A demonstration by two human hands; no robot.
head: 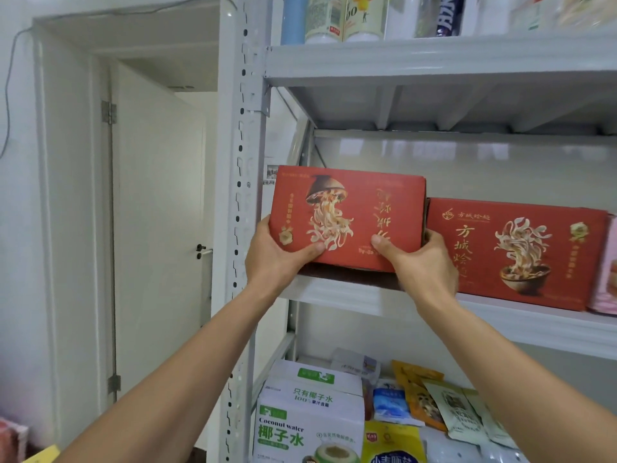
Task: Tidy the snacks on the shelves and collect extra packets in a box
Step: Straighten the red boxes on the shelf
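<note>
Gripping the held red noodle box (347, 218) at both lower corners: the left hand (273, 259) clasps its left end and the right hand (424, 262) its right end, each thumb flat on the front face and the fingers curled round behind. The box's print reads upside down. A dark gap shows under its lower edge, above the middle shelf (334, 295). Just right of the held box a second red noodle box (517, 252) stands on that shelf with its print upright; the right hand's fingers sit between the two. Beyond that, further right, is a pink packet (606, 272). Below the held box are coconut water cartons (310, 416) and loose snack packets (417, 392). Above it are bottles (334, 18). To its left are the rack upright (240, 195) and a white door (160, 228).
</note>
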